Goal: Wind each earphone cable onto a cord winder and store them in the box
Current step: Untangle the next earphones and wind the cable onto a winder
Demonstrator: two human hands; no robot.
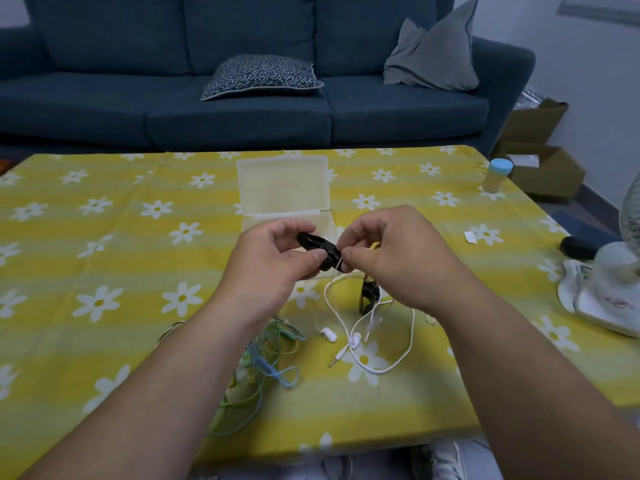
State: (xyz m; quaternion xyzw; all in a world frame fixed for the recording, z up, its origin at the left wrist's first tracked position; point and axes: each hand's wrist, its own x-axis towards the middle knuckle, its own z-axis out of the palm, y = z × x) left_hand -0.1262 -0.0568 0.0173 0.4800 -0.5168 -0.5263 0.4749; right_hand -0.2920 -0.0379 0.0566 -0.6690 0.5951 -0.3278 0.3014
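My left hand (268,256) grips a black cord winder (320,249) above the table. My right hand (388,252) pinches the white earphone cable (346,323) against the winder's right end. The rest of that cable hangs down and loops on the cloth, with its earbuds and plug lying loose. A second black winder (370,294) lies under my right wrist, partly hidden. A tangle of green and blue earphones (266,362) lies beside my left forearm. The clear plastic box (282,188) stands open just beyond my hands.
The table carries a yellow cloth with white daisies (104,254). A small bottle with a blue cap (496,175) stands at the far right edge. A white desk fan (609,282) and a black object (576,248) sit at the right. A blue sofa is behind.
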